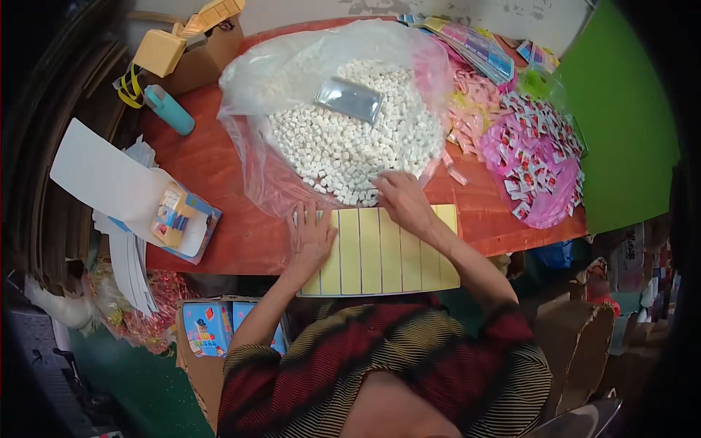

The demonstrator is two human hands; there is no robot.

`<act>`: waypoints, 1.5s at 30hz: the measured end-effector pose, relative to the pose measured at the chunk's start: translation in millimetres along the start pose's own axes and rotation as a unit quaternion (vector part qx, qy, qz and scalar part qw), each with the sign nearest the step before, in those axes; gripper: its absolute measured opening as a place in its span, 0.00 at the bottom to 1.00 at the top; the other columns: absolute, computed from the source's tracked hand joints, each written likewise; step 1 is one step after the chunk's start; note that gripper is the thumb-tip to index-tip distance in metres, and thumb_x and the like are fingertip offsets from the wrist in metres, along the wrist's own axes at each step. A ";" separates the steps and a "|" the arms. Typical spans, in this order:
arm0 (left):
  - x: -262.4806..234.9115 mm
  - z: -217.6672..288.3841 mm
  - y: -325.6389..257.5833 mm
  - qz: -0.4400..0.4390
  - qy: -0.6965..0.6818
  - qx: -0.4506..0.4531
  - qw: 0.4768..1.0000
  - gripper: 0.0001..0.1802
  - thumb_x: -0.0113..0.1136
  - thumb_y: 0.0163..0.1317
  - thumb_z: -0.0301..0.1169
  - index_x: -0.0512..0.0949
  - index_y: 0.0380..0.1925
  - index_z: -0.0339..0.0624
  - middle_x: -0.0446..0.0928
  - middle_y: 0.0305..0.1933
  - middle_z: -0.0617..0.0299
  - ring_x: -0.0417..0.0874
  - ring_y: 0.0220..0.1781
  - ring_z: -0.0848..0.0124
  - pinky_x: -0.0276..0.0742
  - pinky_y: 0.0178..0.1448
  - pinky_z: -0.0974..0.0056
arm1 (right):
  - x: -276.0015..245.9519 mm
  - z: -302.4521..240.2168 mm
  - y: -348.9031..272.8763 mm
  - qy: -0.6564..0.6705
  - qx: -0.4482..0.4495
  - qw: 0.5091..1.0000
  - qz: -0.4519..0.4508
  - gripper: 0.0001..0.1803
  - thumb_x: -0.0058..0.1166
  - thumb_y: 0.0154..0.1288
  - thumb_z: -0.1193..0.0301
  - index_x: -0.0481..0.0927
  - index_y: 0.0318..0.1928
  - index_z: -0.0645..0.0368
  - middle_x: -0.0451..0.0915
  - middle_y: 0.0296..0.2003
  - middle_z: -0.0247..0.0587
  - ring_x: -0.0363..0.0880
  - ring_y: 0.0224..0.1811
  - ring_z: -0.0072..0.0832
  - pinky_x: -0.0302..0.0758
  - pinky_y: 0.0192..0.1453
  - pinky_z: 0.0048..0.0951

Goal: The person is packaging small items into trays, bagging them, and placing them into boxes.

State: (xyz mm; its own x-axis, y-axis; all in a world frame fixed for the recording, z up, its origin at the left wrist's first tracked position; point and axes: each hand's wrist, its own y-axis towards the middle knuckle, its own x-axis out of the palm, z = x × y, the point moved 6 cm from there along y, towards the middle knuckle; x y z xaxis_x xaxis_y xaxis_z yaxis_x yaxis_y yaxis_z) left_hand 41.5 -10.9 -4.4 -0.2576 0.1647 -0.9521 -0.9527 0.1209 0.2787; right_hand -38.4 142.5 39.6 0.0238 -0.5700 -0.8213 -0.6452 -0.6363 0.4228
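A big heap of small white cubes point(328, 150) lies in a spread clear plastic bag point(252, 157) on the red table. My right hand point(403, 201) reaches to the heap's near edge, its fingers bent and drawn together among the cubes; what is between the fingertips is hidden. Below it, a yellow board with dark parallel lines point(371, 255) lies at the table's front edge. Flat across the board's left end rests my left hand point(315, 235), fingers stretched and slightly spread, holding nothing. On top of the cubes sits a clear plastic tray point(350, 100).
To the right are pink sachets point(475, 102) and a pink bag of small printed packets point(529, 168), beside a green panel point(621, 124). An open printed box point(197, 226) and a teal bottle point(169, 109) stand left. Below the table edge is a carton of blue boxes point(208, 328).
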 end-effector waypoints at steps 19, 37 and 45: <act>-31.9 -71.3 48.3 0.172 -0.127 -0.153 0.965 0.20 0.54 0.47 0.32 0.68 0.42 0.38 0.65 0.47 0.49 0.63 0.52 0.51 0.58 0.52 0.54 | 39.0 85.3 131.0 -0.192 0.049 0.980 -0.005 0.20 0.44 0.49 0.74 0.67 0.47 0.58 0.61 0.52 0.47 0.54 0.57 0.46 0.49 0.56 0.56; -93.4 -367.8 228.1 0.397 -0.518 -0.484 0.583 0.35 0.48 0.50 0.52 0.61 0.42 0.27 0.67 0.42 0.44 0.69 0.44 0.58 0.65 0.46 0.61 | 95.0 -24.6 119.8 -0.032 -0.151 0.985 -0.079 0.19 0.51 0.48 0.69 0.67 0.43 0.58 0.65 0.44 0.44 0.56 0.55 0.41 0.51 0.52 0.58; -140.3 -387.5 266.6 0.468 -0.272 -0.567 0.621 0.40 0.51 0.48 0.45 0.48 0.51 0.28 0.57 0.50 0.39 0.64 0.50 0.48 0.63 0.53 0.54 | 99.8 -17.3 115.0 -0.020 -0.121 0.983 -0.133 0.20 0.50 0.47 0.68 0.68 0.44 0.57 0.65 0.44 0.42 0.57 0.55 0.41 0.50 0.52 0.59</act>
State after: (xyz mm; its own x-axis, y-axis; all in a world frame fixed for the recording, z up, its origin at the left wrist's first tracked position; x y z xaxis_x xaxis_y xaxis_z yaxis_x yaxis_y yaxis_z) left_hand -238.8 -381.1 154.8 -0.9853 -0.0140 -0.1700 -0.0061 -0.9931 0.1173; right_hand -97.0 3.4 13.0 0.1336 -0.3491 -0.9275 -0.4187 -0.8682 0.2664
